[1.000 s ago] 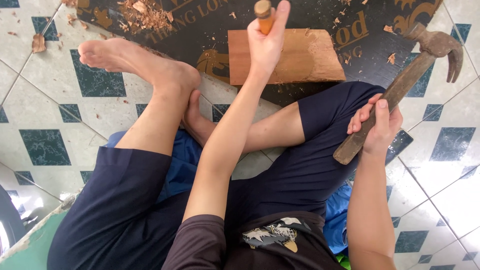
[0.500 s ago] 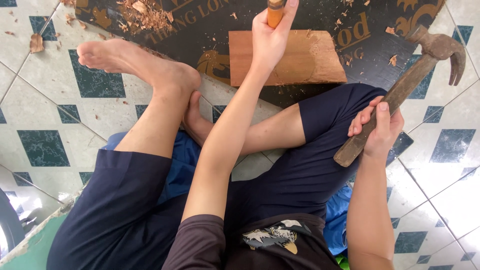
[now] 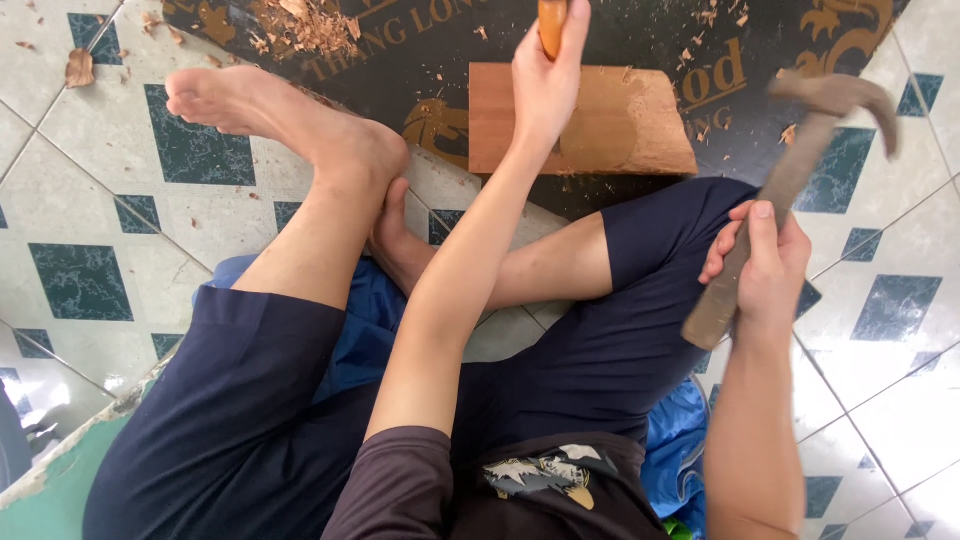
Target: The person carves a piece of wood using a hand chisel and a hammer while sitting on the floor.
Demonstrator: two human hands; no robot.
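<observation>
My left hand grips the orange wooden handle of a chisel, held upright over a reddish-brown wooden block; the chisel's tip is hidden behind the hand. The block lies on a dark printed mat. My right hand holds a claw hammer by its worn wooden handle, raised to the right of the block, its head blurred.
I sit on a tiled floor with green squares, legs folded, one bare foot stretched left of the block. Wood chips lie scattered on the mat's far edge. A blue cloth lies under me.
The hammer head has swung left and down towards the chisel and is now blurred. The left hand with the chisel has stayed over the block.
</observation>
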